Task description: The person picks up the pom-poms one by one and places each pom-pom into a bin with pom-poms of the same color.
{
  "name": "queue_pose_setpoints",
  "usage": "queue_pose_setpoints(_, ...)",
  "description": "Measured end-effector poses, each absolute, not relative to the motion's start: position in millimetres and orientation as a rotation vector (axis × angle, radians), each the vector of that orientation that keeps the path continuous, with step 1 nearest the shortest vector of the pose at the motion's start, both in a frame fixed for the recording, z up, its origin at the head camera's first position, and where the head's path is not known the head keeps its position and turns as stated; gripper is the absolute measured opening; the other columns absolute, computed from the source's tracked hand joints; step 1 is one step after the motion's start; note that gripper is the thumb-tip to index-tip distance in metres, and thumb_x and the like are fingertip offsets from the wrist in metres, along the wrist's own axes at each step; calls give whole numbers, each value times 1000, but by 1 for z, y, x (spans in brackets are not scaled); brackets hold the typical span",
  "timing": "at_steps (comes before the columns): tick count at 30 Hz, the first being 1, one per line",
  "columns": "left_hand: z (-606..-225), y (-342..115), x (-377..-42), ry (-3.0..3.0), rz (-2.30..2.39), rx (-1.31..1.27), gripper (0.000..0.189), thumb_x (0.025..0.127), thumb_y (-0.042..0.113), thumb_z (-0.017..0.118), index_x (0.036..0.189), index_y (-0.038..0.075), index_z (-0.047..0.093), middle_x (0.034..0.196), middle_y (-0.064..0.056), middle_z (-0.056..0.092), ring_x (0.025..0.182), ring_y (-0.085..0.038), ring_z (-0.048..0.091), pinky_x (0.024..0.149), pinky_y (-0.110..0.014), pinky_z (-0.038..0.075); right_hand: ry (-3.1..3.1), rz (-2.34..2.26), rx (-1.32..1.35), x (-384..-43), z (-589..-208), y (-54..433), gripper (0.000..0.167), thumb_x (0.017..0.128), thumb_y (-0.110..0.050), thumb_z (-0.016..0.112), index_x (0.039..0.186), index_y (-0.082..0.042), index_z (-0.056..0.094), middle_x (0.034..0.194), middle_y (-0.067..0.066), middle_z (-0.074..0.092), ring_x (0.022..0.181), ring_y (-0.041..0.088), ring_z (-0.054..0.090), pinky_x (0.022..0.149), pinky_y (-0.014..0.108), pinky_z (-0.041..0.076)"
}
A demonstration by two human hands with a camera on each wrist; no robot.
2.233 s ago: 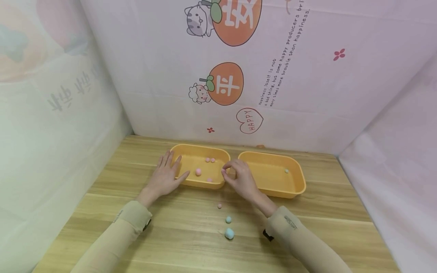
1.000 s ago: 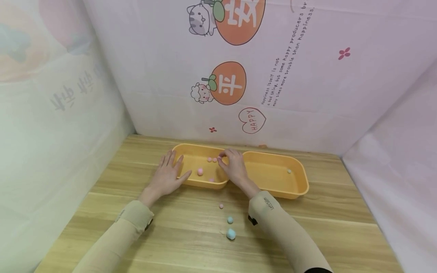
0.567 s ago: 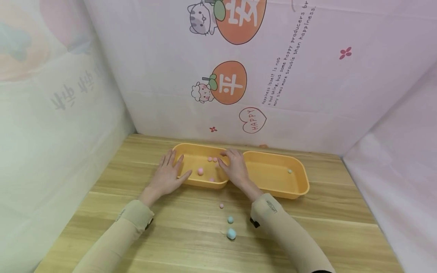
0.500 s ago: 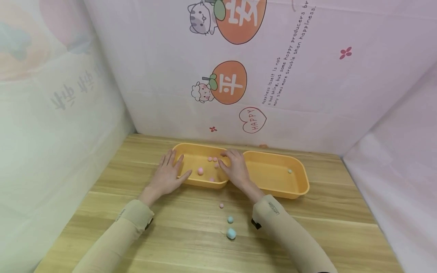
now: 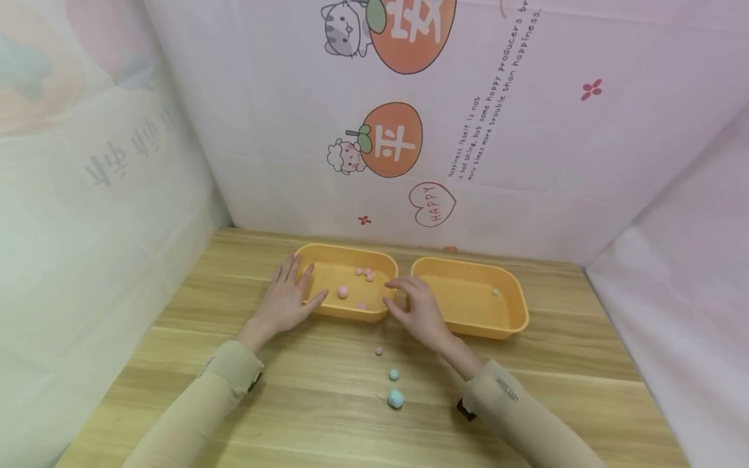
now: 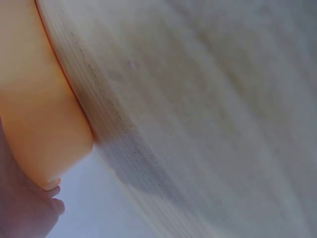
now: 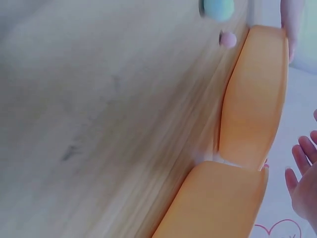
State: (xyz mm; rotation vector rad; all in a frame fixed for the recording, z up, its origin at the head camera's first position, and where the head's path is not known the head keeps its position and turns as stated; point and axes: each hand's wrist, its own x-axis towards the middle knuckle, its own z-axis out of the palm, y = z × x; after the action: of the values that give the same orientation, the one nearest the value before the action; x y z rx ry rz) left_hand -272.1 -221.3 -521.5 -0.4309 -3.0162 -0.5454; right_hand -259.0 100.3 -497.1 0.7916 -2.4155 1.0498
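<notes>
My left hand (image 5: 285, 300) lies with spread fingers over the left end of the left yellow tray (image 5: 351, 313), touching its rim. Several pink balls (image 5: 342, 292) sit in that tray, with three small ones clustered near its back. My right hand (image 5: 420, 309) hovers at the gap between the two trays, thumb and fingertips parted and nothing between them. In the right wrist view, its fingers (image 7: 303, 157) are loosely bent above the tray rims. The right yellow tray (image 5: 476, 330) contains one tiny pale blue-green ball (image 5: 495, 292).
In front of the trays on the wooden table (image 5: 328, 416) lie a small pink ball (image 5: 378, 351), a small light blue ball (image 5: 394, 374) and a larger light blue ball (image 5: 395, 398). A printed cloth wall (image 5: 281, 162) stands close behind the trays.
My right hand carried a pink ball into the left tray and let it go; the ball rolled beside two others. The hand then drew back to the right. My left hand stayed put.
</notes>
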Motion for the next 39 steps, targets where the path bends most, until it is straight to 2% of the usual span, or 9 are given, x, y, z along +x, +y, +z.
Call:
queue_pose_setpoints(7,-523,-222,-273,-3016,-524,-428,89,112,64,43,172,0,32,183,-31,8,173,-49,2,141,-65,4,-2479,1060,838,-236,-495,108,30,94,-8,86,122,-1,78,124,14,80,117,34,73,104,54,61)
queue_pose_setpoints(17,-525,-222,-274,-3019,-529,-426,89,111,65,43,172,0,31,183,-31,7,173,-48,0,141,-65,3,-2397,1065,993,-216,-503,118,32,89,-1,88,119,0,78,118,13,80,112,31,75,98,48,65)
queue_pose_setpoints(23,-524,-222,-274,-3015,-534,-427,89,111,64,44,171,-1,32,182,-32,9,173,-48,1,141,-65,4,-2398,1059,1013,-205,-508,120,35,87,1,89,120,-2,79,121,13,80,114,31,76,101,48,66)
queue_pose_setpoints(27,-522,-222,-274,-3014,-536,-430,88,112,63,45,171,-1,32,182,-33,9,172,-49,2,141,-65,4,-2403,1070,1019,-202,-513,121,37,86,1,90,121,-5,79,125,14,79,117,34,75,102,47,66)
queue_pose_setpoints(32,-522,-222,-274,-3019,-517,-431,89,112,63,44,171,-2,31,182,-32,10,172,-49,2,141,-65,4,-2395,1069,1072,-201,-524,123,38,85,1,91,120,-2,78,126,18,78,118,38,74,102,47,66)
queue_pose_setpoints(39,-522,-221,-274,-3012,-511,-426,89,111,62,45,171,-3,32,181,-34,10,172,-50,3,140,-67,5,-2335,1120,1180,-210,-548,126,30,92,-6,86,120,0,77,122,16,78,116,25,74,102,29,63)
